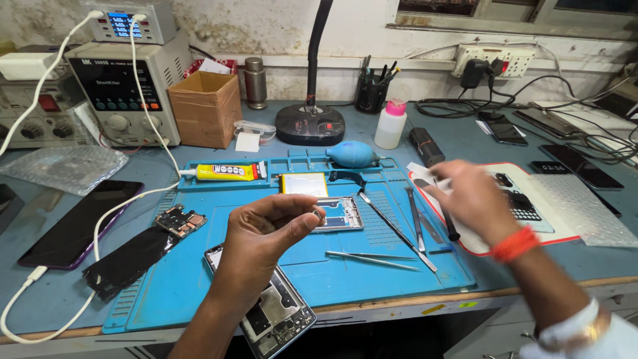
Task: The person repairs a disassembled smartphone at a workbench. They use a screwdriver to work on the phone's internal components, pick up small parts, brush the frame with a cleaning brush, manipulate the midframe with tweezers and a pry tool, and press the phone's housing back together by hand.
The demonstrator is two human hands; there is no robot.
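A tiny metallic part (pixel 318 214), too small to identify further, sits pinched between thumb and forefinger of the left hand (pixel 262 236), raised above the centre of the blue ridged rubber work mat (pixel 199 279). Directly below that hand lies an opened phone chassis (pixel 279 316), rectangular, with exposed grey internals, overhanging the front edge of the bench (pixel 60 292). The right hand (pixel 473 199) hovers over the mat's right edge, motion-blurred, fingers curled around a slim white item; what it is cannot be told.

Between the 2 hands rest a small rectangular metal frame (pixel 339 214), a pair of thin steel tweezers (pixel 372 259) and several slender dark probes (pixel 399 229). Behind these lie a flat yellow-edged battery (pixel 304 184), a yellow glue tube (pixel 226 172) and a teal rubber blower bulb (pixel 352 154). At left, a bare circuit board (pixel 181 220) lies beside a glossy black panel (pixel 126 260) and a dark phone (pixel 80 223).
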